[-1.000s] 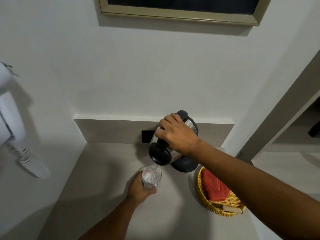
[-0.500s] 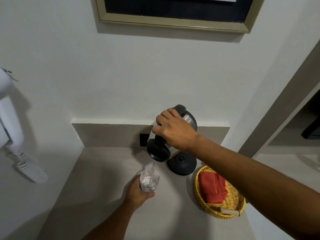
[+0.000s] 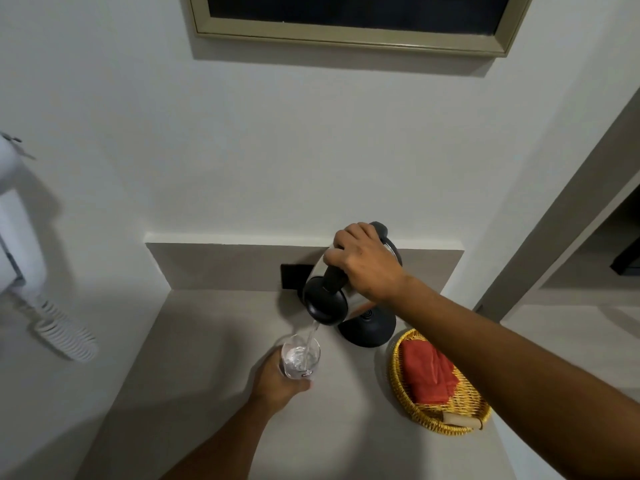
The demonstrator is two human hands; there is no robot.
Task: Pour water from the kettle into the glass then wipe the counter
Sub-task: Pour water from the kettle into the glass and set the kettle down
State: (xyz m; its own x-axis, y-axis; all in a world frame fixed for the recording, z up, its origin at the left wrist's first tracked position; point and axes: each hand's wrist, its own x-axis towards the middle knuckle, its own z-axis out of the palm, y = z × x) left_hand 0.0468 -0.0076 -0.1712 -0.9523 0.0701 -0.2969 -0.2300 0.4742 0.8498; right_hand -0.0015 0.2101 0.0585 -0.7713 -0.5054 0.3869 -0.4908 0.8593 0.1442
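Note:
My right hand (image 3: pixel 365 261) grips the black handle of a steel kettle (image 3: pixel 327 303), tilted forward above the counter (image 3: pixel 207 341). A thin stream of water falls from its spout into a clear glass (image 3: pixel 300 356) just below. The glass stands on the counter with water in its lower part. My left hand (image 3: pixel 277 384) is wrapped around the glass from the near side. A folded red cloth (image 3: pixel 427 375) lies in a yellow woven basket (image 3: pixel 450 422) to the right.
The kettle's black base (image 3: pixel 367 329) sits on the counter behind the basket. A black wall socket (image 3: pixel 292 277) is on the backsplash. A white wall-mounted hair dryer with coiled cord (image 3: pixel 65 336) hangs at the left. A framed picture (image 3: pixel 346 32) hangs above. A doorway opens at the right.
The kettle has lifted a little higher above the glass, so the stream of water is longer. The water level in the glass has risen. Both hands keep their grips.

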